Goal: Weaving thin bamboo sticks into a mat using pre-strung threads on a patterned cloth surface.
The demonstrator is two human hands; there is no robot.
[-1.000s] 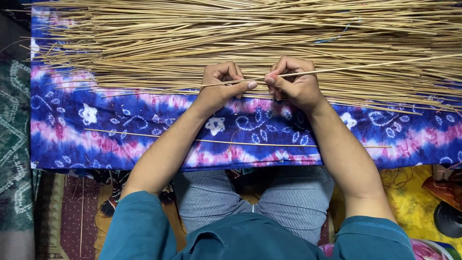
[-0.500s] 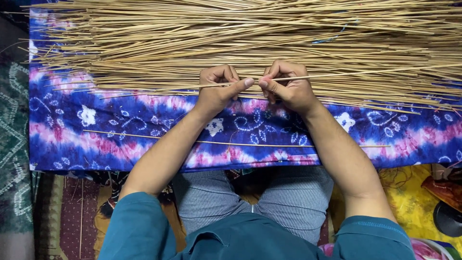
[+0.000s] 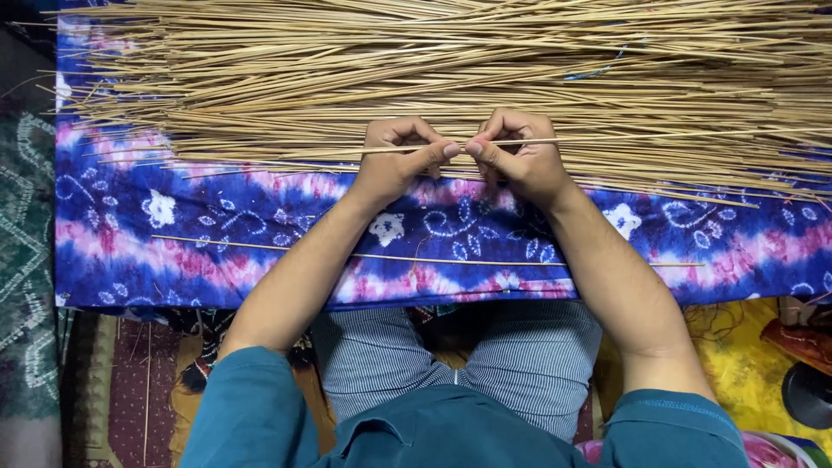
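mid-frame, left hand point(image 3: 394, 160) and right hand point(image 3: 518, 160) both pinched shut on one thin stick point(image 3: 555, 141) over the stick pile point(image 3: 433, 61), mid-handling; probably needed steady grip next.

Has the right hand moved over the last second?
Yes. The right hand slid left along the held stick, measured against the white flower on the cloth.

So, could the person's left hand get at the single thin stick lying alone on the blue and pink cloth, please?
Probably yes. The single stick lies bare on the cloth, just nearer the body than the left hand, with nothing over it there. But that hand is pinching a held stick, which it would likely have to release first.
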